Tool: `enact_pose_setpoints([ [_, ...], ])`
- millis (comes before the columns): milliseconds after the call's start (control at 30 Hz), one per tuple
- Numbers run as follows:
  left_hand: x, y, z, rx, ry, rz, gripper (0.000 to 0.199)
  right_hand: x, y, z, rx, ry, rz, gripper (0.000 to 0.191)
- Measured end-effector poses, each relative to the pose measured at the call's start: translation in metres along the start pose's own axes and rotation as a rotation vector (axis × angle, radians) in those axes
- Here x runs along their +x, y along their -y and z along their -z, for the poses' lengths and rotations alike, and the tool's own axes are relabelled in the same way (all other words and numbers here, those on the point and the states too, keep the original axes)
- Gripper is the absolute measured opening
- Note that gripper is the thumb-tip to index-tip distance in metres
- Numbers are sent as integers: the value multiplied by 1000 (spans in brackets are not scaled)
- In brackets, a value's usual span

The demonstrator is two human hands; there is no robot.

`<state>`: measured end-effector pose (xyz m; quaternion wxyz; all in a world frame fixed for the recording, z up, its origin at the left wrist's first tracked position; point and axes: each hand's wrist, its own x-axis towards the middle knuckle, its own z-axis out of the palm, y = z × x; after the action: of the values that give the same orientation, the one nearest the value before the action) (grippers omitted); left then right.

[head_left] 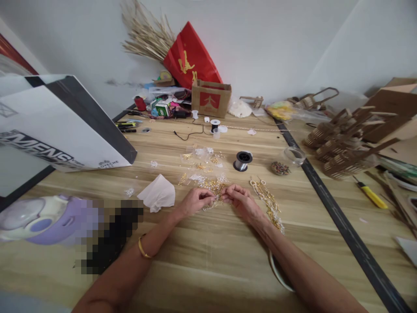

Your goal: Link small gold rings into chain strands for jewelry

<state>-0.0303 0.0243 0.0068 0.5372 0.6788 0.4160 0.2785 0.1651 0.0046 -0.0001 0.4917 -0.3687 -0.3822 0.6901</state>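
Close together at the middle of the wooden table [208, 248], my left hand [197, 201] and my right hand [241, 199] both have thumb and fingers pinched. What sits between the fingertips is too small to make out. Right behind them lies a loose pile of gold and silver beads [211, 184], partly covered by my fingers. Gold and white beaded strands [269, 198] stretch along the table beside my right wrist, their lower end hidden by the forearm. A crumpled white tissue [158, 193] rests left of my left hand. Behind my right hand stands a spool of silvery wire [243, 161].
A glass jar [293, 156] lies near a heap of dark beads [280, 168] on the right. Further right are small woven baskets [342, 148] and a yellow-handled tool [374, 195]. A large white box [65, 126] stands left; a cardboard box [211, 99] stands at the back.
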Motion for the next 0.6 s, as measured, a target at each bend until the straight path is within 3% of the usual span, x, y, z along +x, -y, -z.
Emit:
enact_pose_setpoints([
  [233, -3, -19, 13, -51, -12, 15, 26, 1, 4, 4, -139, -22, 38, 23],
  [433, -6, -24, 10, -30, 50, -17, 27, -8, 12, -11, -303, 198, 10, 48],
  [600, -7, -30, 6, -14, 137, -29, 24, -8, 6, -16, -395, 255, -9, 30],
])
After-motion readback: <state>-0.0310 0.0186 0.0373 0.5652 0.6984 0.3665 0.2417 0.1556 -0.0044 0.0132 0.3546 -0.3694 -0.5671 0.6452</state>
